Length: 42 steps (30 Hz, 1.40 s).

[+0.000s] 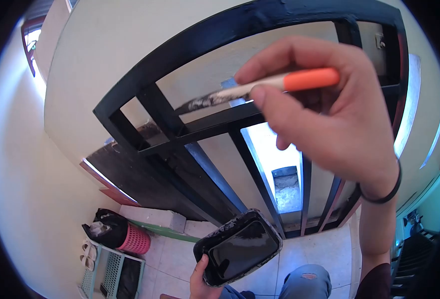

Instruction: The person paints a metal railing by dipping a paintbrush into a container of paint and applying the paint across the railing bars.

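My right hand point(324, 99) is closed around a paintbrush point(274, 82) with an orange-tipped, pale handle. Its dark, paint-coated bristles point left and meet or overlap an upright bar of the black metal gate point(215, 36); whether they touch it I cannot tell. Low in the view, my left hand point(201, 281) grips the near-left rim of a black plastic tray point(203, 248), thumb over the edge. Glossy black paint point(245, 246) lies in the tray, and smears mark its rim. The gate has a curved top rail and several slanting bars below.
At lower left, a pink basket point(137, 239) and a black bag point(105, 226) stand by a pale green rack point(111, 256) with shoes. A wall point(15, 164) rises at left. My jeans-clad knee point(307, 279) is above the tiled floor point(172, 256).
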Available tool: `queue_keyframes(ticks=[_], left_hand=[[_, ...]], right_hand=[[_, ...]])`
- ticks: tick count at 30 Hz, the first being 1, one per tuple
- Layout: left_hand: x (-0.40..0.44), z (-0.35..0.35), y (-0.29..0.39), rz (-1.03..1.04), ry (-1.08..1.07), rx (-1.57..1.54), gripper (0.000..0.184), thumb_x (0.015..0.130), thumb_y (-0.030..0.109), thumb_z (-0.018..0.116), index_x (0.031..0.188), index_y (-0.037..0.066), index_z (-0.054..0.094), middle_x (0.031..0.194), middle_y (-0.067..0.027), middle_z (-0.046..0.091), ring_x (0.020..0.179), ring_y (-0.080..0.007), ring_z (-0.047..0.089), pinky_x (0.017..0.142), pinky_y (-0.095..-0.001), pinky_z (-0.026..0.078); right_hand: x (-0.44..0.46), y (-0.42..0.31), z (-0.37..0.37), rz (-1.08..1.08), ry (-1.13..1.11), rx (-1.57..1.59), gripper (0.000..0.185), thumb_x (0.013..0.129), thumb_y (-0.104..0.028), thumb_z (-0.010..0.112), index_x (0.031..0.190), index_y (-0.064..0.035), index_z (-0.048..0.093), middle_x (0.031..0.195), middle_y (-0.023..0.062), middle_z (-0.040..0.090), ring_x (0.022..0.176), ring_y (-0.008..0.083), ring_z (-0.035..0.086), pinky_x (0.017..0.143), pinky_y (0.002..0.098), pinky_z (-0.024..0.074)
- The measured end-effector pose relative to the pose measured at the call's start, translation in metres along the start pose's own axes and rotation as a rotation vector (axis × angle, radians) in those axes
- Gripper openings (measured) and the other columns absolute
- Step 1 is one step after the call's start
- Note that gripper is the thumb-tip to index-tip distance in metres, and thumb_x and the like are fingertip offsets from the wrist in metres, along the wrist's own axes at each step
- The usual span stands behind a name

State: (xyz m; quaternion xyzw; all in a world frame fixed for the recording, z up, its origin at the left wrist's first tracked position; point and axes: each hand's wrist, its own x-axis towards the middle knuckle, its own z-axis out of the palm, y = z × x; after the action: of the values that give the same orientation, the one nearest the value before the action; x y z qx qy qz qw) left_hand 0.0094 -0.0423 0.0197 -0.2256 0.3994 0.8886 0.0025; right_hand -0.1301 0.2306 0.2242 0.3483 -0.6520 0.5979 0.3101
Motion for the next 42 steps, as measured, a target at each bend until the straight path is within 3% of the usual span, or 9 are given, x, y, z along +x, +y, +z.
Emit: queue_keyframes(ticks=[4,10,18,21,25,27,31,35,42], left_hand=[[-0.001,0.0,0.004,0.007,-0.088,-0.041,0.046,0.107,0.028,0.052,0.147,0.004,0.052,0.141,-0.0141,0.063,0.131,-0.028,0.06,0.114,-0.0447,0.046],[0.009,-0.017,0.0,0.08,-0.18,0.033,0.052,0.107,0.03,0.053,0.15,0.002,0.048,0.143,-0.0163,0.061,0.132,-0.0275,0.06,0.112,-0.0435,0.047],[0.014,-0.017,0.004,0.053,-0.256,0.005,0.053,0.105,0.027,0.06,0.149,0.001,0.044,0.143,-0.0143,0.059,0.131,-0.0229,0.059,0.11,-0.0377,0.048],[0.015,-0.018,0.004,0.05,-0.272,0.002,0.055,0.104,0.025,0.061,0.15,0.002,0.043,0.144,-0.0134,0.058,0.132,-0.0225,0.057,0.112,-0.0374,0.045],[0.013,-0.021,0.005,0.05,-0.272,-0.014,0.057,0.103,0.023,0.062,0.152,0.003,0.041,0.146,-0.0128,0.056,0.136,-0.0229,0.053,0.116,-0.0389,0.041],[0.014,-0.021,0.007,0.052,-0.26,0.006,0.058,0.103,0.022,0.062,0.153,0.003,0.04,0.146,-0.0127,0.055,0.137,-0.0234,0.052,0.116,-0.0397,0.04],[0.017,-0.021,0.006,0.119,-0.252,0.033,0.053,0.105,0.026,0.056,0.15,0.0,0.046,0.145,-0.0148,0.058,0.133,-0.0244,0.057,0.114,-0.0397,0.045],[0.02,-0.029,0.007,0.061,-0.293,0.023,0.056,0.103,0.025,0.063,0.151,0.003,0.042,0.144,-0.0126,0.056,0.133,-0.0219,0.055,0.113,-0.0373,0.043],[0.02,-0.023,0.005,0.062,-0.29,0.034,0.056,0.104,0.027,0.063,0.15,0.003,0.043,0.142,-0.0119,0.058,0.132,-0.0204,0.056,0.112,-0.0365,0.044]], right_hand=[[-0.015,-0.033,-0.006,0.004,-0.04,-0.136,0.022,0.093,-0.012,0.067,0.108,0.0041,0.069,0.084,0.0085,0.071,0.058,0.0067,0.066,0.052,0.018,0.0539],[-0.059,0.0,-0.017,-0.023,-0.384,-0.17,0.019,0.084,-0.011,0.068,0.096,0.0034,0.065,0.08,0.0109,0.071,0.061,0.0126,0.072,0.06,0.021,0.0595],[-0.03,-0.018,0.021,0.008,-0.729,-0.38,0.022,0.074,-0.012,0.07,0.09,0.0004,0.063,0.079,0.0107,0.071,0.067,0.0159,0.075,0.066,0.0224,0.0602],[-0.03,-0.02,0.025,-0.001,-0.681,-0.357,0.024,0.081,-0.016,0.074,0.094,0.0022,0.065,0.085,0.013,0.071,0.066,0.0165,0.074,0.064,0.0229,0.0596],[-0.038,-0.01,0.01,-0.037,-0.372,-0.212,0.03,0.094,-0.022,0.072,0.104,0.0064,0.069,0.094,0.0162,0.071,0.067,0.0165,0.073,0.062,0.0229,0.0582],[-0.033,-0.008,0.005,-0.041,-0.179,-0.137,0.025,0.093,-0.016,0.07,0.101,0.0074,0.071,0.087,0.015,0.074,0.068,0.0151,0.074,0.062,0.0227,0.0578],[-0.041,-0.004,-0.001,-0.09,-0.264,-0.114,0.028,0.096,-0.018,0.068,0.105,0.008,0.072,0.088,0.0146,0.073,0.069,0.0162,0.074,0.062,0.024,0.0587],[-0.066,-0.006,0.028,0.057,-0.572,-0.212,0.022,0.069,-0.007,0.073,0.09,-0.0009,0.078,0.08,0.0116,0.075,0.064,0.0172,0.072,0.06,0.0254,0.0555],[-0.065,0.002,0.041,0.112,-0.824,-0.336,0.022,0.068,-0.009,0.076,0.088,-0.0029,0.078,0.08,0.0088,0.075,0.066,0.0217,0.072,0.059,0.0279,0.055]])
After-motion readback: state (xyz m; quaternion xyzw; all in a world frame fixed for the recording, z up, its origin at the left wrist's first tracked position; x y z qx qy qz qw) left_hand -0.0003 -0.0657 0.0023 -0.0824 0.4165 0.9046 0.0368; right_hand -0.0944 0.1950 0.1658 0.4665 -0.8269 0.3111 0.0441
